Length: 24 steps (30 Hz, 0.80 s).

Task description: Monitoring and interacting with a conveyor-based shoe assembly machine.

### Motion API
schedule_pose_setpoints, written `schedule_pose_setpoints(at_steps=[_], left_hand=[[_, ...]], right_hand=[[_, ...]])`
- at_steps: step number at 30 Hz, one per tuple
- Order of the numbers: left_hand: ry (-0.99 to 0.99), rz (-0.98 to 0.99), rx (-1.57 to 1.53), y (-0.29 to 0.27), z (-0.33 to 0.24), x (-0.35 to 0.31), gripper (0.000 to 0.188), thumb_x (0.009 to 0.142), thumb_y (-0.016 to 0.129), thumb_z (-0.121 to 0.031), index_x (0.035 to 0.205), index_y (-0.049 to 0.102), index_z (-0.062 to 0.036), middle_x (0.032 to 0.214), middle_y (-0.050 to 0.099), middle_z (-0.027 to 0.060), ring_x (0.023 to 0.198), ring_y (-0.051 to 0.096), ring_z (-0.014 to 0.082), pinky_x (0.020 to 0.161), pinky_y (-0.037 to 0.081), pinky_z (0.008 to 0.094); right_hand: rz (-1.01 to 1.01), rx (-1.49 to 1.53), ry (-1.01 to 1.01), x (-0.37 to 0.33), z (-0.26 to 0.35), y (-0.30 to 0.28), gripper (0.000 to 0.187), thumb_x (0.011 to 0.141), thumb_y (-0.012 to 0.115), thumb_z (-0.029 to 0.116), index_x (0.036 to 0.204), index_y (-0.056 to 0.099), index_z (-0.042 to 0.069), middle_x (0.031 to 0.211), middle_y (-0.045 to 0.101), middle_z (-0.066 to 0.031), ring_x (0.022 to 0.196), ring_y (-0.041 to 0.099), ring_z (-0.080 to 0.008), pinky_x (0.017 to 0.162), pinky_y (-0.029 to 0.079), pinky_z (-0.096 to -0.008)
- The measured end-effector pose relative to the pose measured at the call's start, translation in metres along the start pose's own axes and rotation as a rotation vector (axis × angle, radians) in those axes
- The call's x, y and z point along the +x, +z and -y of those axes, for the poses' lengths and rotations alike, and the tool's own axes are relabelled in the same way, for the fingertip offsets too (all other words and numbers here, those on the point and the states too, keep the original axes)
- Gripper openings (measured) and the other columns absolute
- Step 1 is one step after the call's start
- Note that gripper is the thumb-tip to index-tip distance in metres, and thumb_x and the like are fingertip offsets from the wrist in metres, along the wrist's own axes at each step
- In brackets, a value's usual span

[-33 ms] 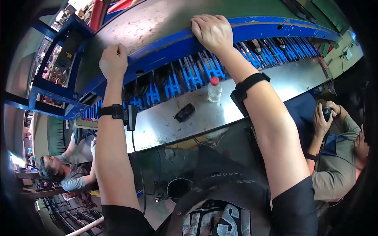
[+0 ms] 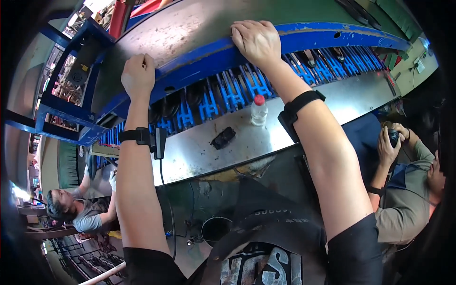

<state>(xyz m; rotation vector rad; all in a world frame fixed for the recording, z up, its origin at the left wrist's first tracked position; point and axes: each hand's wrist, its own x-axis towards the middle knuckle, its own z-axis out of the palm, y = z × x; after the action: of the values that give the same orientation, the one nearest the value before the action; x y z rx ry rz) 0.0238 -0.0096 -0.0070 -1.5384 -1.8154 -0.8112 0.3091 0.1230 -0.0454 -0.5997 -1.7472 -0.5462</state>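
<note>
My left hand [image 2: 138, 76] is closed in a loose fist on the left part of the blue metal rail [image 2: 194, 61], at the edge of the green belt surface [image 2: 218, 21]. My right hand [image 2: 258, 42] rests further right on the same edge, knuckles up and fingers curled under. No object shows in either hand; both palms face away. Between my forearms, on the shiny metal shelf [image 2: 190, 161], stand a clear bottle [image 2: 259, 115] with a red cap and a small black object [image 2: 223, 137] lying flat.
Blue forked metal holders [image 2: 232, 90] line up in a row under the rail. A blue frame [image 2: 66, 109] stands at the left. One person [image 2: 90, 213] works at far left; another [image 2: 403, 199], at right, holds a dark rounded thing. A black bucket [image 2: 216, 230] sits below.
</note>
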Motion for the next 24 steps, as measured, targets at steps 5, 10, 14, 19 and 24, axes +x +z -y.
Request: schedule_pose_setpoints(at_steps=[5,10,14,19,24], left_hand=[[0.017,0.208,-0.042,-0.007,0.010,0.006,0.023,0.091,0.057,-0.026,0.087,0.067,-0.0050,0.087,0.066,0.0119,0.085,0.063,0.0305,0.077,0.050,0.0413],[-0.081,0.159,-0.082,-0.002,0.005,0.003,0.023,0.092,0.056,-0.026,0.091,0.070,-0.0069,0.088,0.066,0.0119,0.086,0.064,0.0300,0.078,0.050,0.0408],[-0.055,0.175,-0.026,-0.004,0.010,0.003,0.024,0.093,0.057,-0.026,0.100,0.070,-0.0075,0.091,0.068,0.0130,0.086,0.065,0.0304,0.077,0.051,0.0410],[-0.088,0.200,-0.028,-0.003,0.006,0.002,0.023,0.091,0.056,-0.024,0.100,0.069,-0.0069,0.087,0.068,0.0127,0.084,0.065,0.0301,0.076,0.051,0.0419],[-0.018,0.072,-0.095,-0.002,0.000,0.003,0.022,0.092,0.057,-0.024,0.097,0.070,-0.0071,0.084,0.066,0.0119,0.080,0.064,0.0294,0.074,0.051,0.0394]], right_hand=[[0.038,0.006,0.034,0.005,0.009,-0.005,0.018,0.086,0.060,0.024,0.077,0.069,0.013,0.081,0.072,-0.0026,0.082,0.069,-0.0192,0.076,0.048,-0.0368],[0.175,0.010,0.114,0.004,0.011,-0.010,0.020,0.091,0.057,0.024,0.088,0.072,0.011,0.093,0.074,-0.0036,0.092,0.069,-0.0189,0.084,0.048,-0.0370],[0.218,-0.013,0.114,0.006,0.013,-0.013,0.022,0.091,0.056,0.024,0.088,0.073,0.011,0.093,0.074,-0.0029,0.094,0.069,-0.0181,0.085,0.048,-0.0373],[0.046,-0.010,0.068,0.005,0.009,-0.007,0.017,0.085,0.060,0.023,0.075,0.070,0.013,0.080,0.072,-0.0031,0.083,0.069,-0.0201,0.077,0.048,-0.0381],[-0.015,0.018,0.056,0.004,0.005,-0.003,0.016,0.082,0.060,0.023,0.072,0.067,0.012,0.085,0.071,-0.0040,0.085,0.066,-0.0225,0.076,0.048,-0.0388]])
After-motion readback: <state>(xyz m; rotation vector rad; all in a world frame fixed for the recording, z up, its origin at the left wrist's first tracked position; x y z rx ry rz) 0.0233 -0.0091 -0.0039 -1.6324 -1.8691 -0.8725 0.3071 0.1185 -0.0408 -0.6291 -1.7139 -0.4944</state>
